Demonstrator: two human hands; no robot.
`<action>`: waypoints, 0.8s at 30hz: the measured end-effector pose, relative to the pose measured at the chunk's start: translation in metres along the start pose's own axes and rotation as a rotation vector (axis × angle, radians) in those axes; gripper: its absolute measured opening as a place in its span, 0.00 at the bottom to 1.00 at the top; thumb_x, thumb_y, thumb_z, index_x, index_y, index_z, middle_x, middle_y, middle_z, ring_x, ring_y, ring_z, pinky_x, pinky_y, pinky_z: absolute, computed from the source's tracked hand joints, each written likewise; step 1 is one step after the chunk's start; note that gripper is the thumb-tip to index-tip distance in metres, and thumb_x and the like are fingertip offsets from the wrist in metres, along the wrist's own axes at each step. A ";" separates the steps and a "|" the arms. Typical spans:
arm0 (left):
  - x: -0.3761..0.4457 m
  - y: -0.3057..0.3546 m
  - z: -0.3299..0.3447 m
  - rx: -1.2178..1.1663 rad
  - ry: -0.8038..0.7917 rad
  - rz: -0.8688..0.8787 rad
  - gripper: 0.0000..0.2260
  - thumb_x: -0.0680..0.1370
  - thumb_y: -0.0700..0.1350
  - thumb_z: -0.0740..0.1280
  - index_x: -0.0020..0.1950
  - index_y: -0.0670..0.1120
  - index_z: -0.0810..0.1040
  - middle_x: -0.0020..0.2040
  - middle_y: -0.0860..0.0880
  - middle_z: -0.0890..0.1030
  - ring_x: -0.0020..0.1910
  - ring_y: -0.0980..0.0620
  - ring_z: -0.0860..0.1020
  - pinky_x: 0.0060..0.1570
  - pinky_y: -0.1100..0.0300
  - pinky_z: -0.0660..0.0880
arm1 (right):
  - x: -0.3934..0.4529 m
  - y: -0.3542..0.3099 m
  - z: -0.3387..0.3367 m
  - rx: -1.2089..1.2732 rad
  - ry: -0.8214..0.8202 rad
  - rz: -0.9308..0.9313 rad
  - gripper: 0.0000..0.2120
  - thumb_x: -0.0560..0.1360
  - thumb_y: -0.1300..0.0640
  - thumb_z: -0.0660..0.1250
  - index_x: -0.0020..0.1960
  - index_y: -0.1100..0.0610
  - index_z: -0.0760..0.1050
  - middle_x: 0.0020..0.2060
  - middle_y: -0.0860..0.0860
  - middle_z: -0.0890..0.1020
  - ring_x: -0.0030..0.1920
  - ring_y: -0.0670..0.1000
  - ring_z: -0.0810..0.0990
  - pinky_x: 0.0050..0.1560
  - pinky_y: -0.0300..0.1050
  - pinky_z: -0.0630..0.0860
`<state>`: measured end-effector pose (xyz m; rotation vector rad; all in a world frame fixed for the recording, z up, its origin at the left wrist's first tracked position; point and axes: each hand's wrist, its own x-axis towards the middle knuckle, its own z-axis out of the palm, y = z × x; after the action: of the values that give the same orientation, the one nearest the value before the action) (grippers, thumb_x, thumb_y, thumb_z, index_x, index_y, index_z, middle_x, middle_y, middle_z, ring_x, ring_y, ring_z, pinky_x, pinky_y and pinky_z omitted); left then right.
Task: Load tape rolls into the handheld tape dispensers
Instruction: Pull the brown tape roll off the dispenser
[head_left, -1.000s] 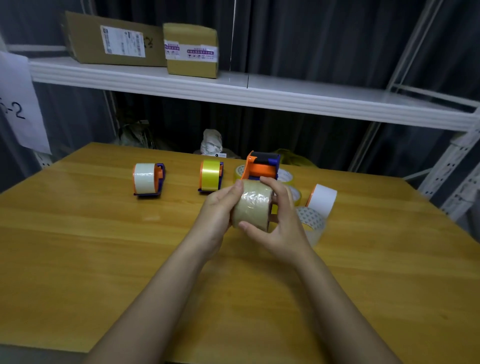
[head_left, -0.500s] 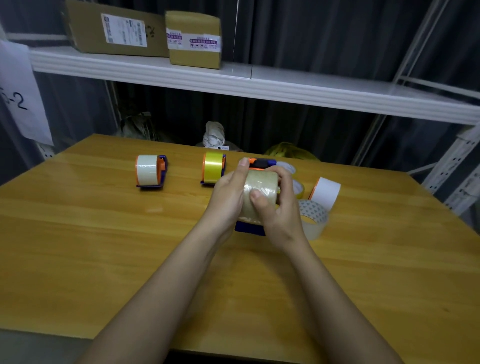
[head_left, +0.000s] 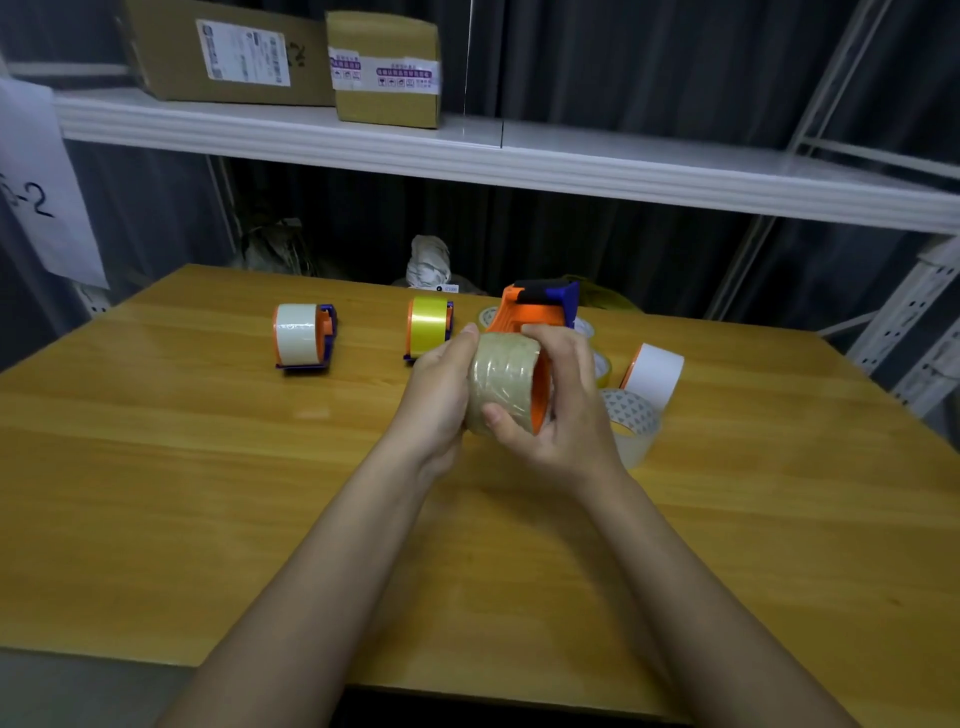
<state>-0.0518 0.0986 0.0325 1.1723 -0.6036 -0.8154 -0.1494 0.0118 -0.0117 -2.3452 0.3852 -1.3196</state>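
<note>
— Where is the tan tape roll (head_left: 503, 382)?

— Mid-worktop (head_left: 208, 493), both grips clamped on it: left hand (head_left: 439, 387), right hand (head_left: 563, 410), against the orange dispenser (head_left: 537, 312).

— What crowds it?

— Loose rolls (head_left: 636, 415) at 3 o'clock; loaded dispensers, yellow (head_left: 428, 327) and white (head_left: 301, 335), at 10 o'clock.

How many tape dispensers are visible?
3: white-tape dispenser at left on the table, yellow-tape dispenser mid-table, orange dispenser held in both hands. Others may hide behind the hands.
</note>
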 end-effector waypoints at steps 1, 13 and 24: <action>0.000 0.001 0.000 0.001 0.007 -0.009 0.16 0.82 0.50 0.57 0.53 0.41 0.79 0.44 0.44 0.83 0.43 0.48 0.82 0.48 0.53 0.78 | 0.000 0.000 -0.002 -0.038 0.005 -0.039 0.33 0.68 0.37 0.66 0.67 0.50 0.62 0.60 0.54 0.69 0.57 0.40 0.66 0.51 0.30 0.68; 0.015 -0.006 -0.005 -0.007 0.083 -0.003 0.16 0.83 0.51 0.55 0.47 0.45 0.78 0.32 0.51 0.82 0.33 0.56 0.81 0.34 0.65 0.77 | 0.004 -0.007 -0.019 0.291 -0.163 0.261 0.28 0.73 0.37 0.64 0.70 0.43 0.63 0.63 0.37 0.70 0.65 0.40 0.70 0.60 0.38 0.72; 0.022 -0.031 -0.010 -0.025 0.064 -0.020 0.22 0.81 0.58 0.54 0.52 0.45 0.80 0.45 0.47 0.85 0.46 0.54 0.83 0.43 0.63 0.77 | 0.008 -0.026 -0.009 0.767 -0.148 0.827 0.14 0.78 0.43 0.61 0.63 0.43 0.71 0.55 0.43 0.80 0.53 0.45 0.81 0.47 0.48 0.82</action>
<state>-0.0393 0.0810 -0.0004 1.1787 -0.5283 -0.7980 -0.1526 0.0288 0.0106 -1.3779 0.5841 -0.6939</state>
